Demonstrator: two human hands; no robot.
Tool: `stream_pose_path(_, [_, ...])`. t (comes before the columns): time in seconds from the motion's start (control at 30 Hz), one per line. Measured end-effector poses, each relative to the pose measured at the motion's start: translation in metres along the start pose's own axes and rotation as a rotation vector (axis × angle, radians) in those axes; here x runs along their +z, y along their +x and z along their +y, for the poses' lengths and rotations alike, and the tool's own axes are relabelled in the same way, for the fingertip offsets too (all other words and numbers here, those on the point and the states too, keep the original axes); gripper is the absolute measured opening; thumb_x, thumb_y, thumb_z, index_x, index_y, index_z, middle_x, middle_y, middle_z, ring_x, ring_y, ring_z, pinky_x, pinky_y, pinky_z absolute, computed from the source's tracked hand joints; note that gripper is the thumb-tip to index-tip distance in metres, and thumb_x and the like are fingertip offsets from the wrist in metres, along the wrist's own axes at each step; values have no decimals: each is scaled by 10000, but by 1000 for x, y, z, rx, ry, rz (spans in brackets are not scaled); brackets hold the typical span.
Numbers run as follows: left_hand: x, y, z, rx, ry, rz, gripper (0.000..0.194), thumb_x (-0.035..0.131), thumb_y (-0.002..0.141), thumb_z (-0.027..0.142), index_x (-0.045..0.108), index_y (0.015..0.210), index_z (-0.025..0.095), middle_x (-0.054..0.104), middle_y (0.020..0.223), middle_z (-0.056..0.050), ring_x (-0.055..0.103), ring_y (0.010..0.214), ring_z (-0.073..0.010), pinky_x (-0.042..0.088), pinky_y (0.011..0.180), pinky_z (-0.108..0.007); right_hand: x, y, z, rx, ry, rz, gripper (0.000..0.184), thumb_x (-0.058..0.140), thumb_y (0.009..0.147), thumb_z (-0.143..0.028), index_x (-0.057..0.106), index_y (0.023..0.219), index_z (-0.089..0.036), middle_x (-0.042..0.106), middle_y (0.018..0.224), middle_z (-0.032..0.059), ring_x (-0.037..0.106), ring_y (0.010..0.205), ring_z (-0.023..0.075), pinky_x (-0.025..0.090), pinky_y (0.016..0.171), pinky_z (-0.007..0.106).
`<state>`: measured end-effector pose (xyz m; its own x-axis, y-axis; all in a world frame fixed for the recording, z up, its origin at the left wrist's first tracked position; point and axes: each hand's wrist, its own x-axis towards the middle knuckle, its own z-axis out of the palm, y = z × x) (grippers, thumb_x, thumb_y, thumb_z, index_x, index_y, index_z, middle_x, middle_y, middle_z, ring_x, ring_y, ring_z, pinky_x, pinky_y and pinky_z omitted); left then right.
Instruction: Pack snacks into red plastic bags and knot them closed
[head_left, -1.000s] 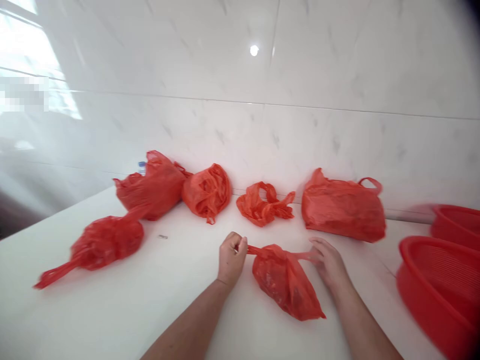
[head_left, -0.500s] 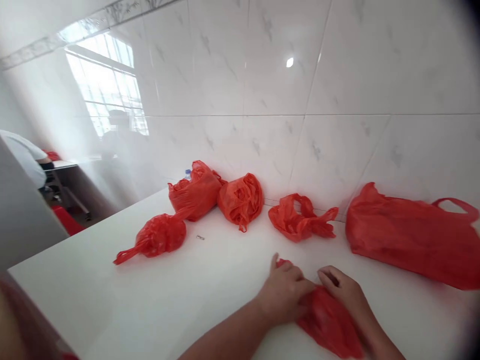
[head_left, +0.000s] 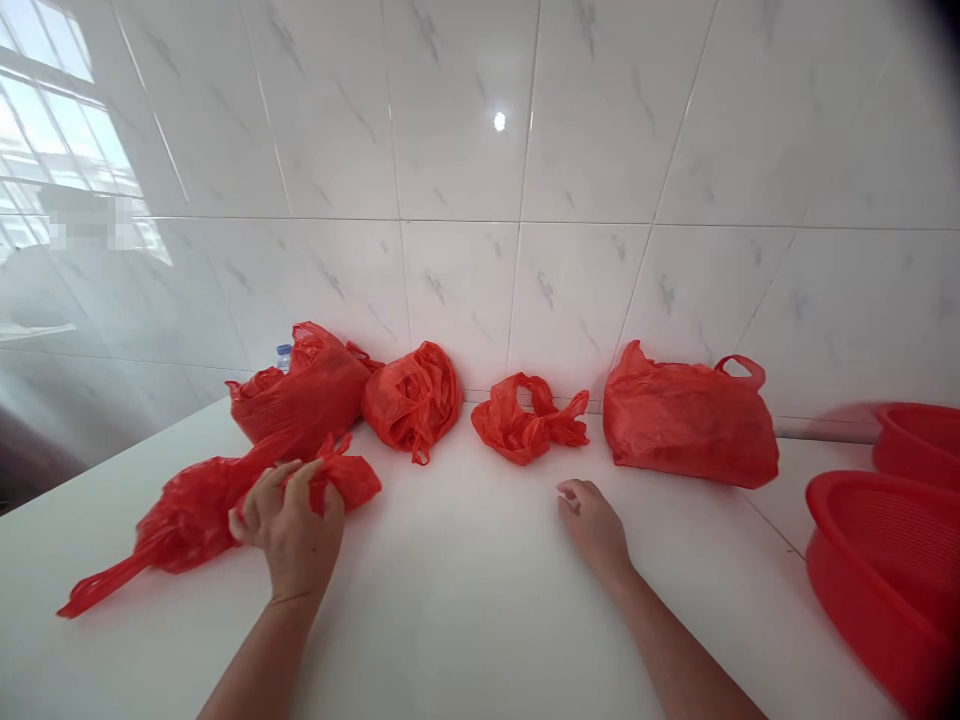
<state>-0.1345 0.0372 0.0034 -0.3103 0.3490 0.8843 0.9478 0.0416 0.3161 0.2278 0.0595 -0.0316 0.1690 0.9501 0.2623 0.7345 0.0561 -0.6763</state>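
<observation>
My left hand (head_left: 296, 525) is closed over a small bunched red plastic bag (head_left: 358, 482) at the left of the white table. The fingertips are partly hidden in the plastic. Right behind and beside it lies a knotted red plastic bag (head_left: 184, 515) with a long twisted end. Over the middle right of the table, my right hand (head_left: 596, 530) is loosely curled, its fingers slightly apart and nothing in them. Closest to it is a crumpled red bag (head_left: 517, 425) with a loop handle, which it does not touch.
Along the tiled wall stand a full red bag (head_left: 319, 385), a rounded red bag (head_left: 412, 395) and a large red bag (head_left: 690, 420). A blue bottle cap (head_left: 283, 350) peeks out at the left. Red plastic baskets (head_left: 847, 560) are at the right edge of the white table (head_left: 465, 600).
My left hand has carried the small red bag from the front right over to the left, beside the knotted bag. My right hand has come away from it. The view has turned right, showing baskets.
</observation>
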Motion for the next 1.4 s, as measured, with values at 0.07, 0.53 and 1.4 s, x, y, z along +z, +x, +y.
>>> stream_pose_path(0.07, [0, -4, 14, 22, -26, -2, 278, 607, 745, 223, 606, 1023, 204, 461, 1343, -106, 344, 1273, -366, 184, 1004, -549, 9, 7, -2, -82, -43, 77, 309, 426, 810, -272, 536, 1096, -233, 541, 1134, 47, 582, 886, 183, 456, 752, 315])
stream_pose_path(0.53, [25, -56, 52, 202, -506, -1065, 337, 480, 821, 255, 634, 1116, 306, 558, 1303, -1, 480, 1233, -237, 424, 1011, -406, 24, 85, 7, -71, -212, 267, 710, 470, 790, -168, 214, 1452, -189, 321, 1450, 117, 413, 1200, 285, 350, 933, 379])
stream_pose_path(1.4, [84, -60, 163, 68, -1018, -1007, 406, 483, 857, 400, 552, 1221, 233, 495, 1344, -86, 465, 1215, -259, 388, 995, -430, -8, -77, -8, -132, 94, 134, 275, 367, 901, -351, 579, 825, -193, 622, 768, 57, 570, 686, 202, 449, 630, 307])
